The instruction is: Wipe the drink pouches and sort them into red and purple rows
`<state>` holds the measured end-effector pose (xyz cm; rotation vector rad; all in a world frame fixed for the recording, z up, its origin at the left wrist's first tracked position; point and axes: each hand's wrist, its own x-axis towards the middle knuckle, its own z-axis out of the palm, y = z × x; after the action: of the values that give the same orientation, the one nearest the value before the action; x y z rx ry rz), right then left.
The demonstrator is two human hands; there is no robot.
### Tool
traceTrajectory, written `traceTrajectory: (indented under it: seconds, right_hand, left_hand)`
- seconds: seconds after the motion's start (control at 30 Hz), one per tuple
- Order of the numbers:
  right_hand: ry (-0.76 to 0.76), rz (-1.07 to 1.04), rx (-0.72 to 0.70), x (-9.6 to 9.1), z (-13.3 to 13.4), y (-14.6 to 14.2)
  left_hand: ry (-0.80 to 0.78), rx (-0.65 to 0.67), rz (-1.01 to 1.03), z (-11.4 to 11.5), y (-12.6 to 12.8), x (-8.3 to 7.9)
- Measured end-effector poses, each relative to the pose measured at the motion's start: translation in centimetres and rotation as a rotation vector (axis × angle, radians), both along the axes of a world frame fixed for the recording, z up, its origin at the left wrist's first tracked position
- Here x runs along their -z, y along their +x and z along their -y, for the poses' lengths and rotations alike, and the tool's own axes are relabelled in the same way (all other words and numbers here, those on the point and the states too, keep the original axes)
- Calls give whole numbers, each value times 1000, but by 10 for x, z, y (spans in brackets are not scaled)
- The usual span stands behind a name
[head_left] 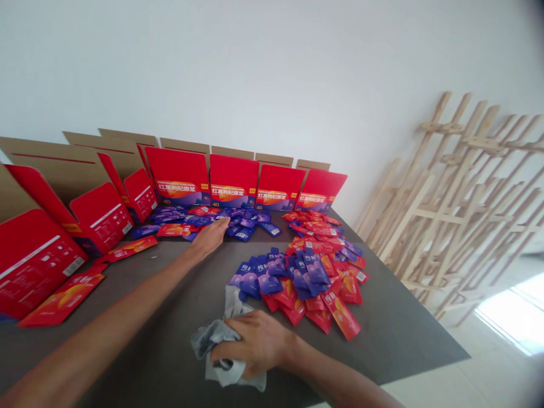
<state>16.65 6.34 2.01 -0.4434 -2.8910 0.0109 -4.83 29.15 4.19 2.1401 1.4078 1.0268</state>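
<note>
My left hand (211, 237) reaches across to the back pile of purple pouches (244, 226), its fingers drawn together at the pile's front edge. What is between those fingertips, if anything, is hidden. Close to me, my right hand (257, 343) is closed around a crumpled grey-white cloth (221, 334), pressed low over the dark table (178, 317). Just beyond the cloth lie more purple pouches (259, 275), resting partly on a heap of red pouches (340, 309). A few red pouches (174, 229) are mixed among the purple ones at the back left.
Open red cartons (233, 181) with raised flaps line the table's back edge. More red cartons (102, 221) stand along the left, with loose red pouches (68, 297) in front. Wooden easel-like frames (463, 198) lean at the white wall, right of the table.
</note>
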Motion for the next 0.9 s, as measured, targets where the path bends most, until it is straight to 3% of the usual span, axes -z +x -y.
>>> traceTrajectory:
  seconds: [0.13,0.27,0.3,0.37,0.47,0.6,0.7,0.8,0.9]
  right_hand:
    - [-18,-201,197,-4,1,2]
    - [-70,-438,475,-10,3,4]
    - [-83,-477,530,-11,2,4]
    - [-96,-535,593,-12,0,4]
    - [-105,-563,607,-12,-3,2]
    - [-95,-582,566,-13,-4,-2]
    - [-84,-554,541,-15,-3,-3]
    - [-86,-468,493,-15,-3,-4]
    - [-78,-316,355,-10,-2,-7]
  left_hand:
    - [-49,-141,413,47,-6,2]
    - [-158,-157,762,125,8,18]
    - [-223,-131,841,147,14,22]
    - [-557,-19,1138,187,26,30]
    - [-778,125,1276,225,38,36]
    - [-940,308,1370,230,36,35]
    - [-1055,367,1368,226,34,33]
    - [-1057,319,1359,227,37,34]
    - [-945,195,1355,228,39,32]
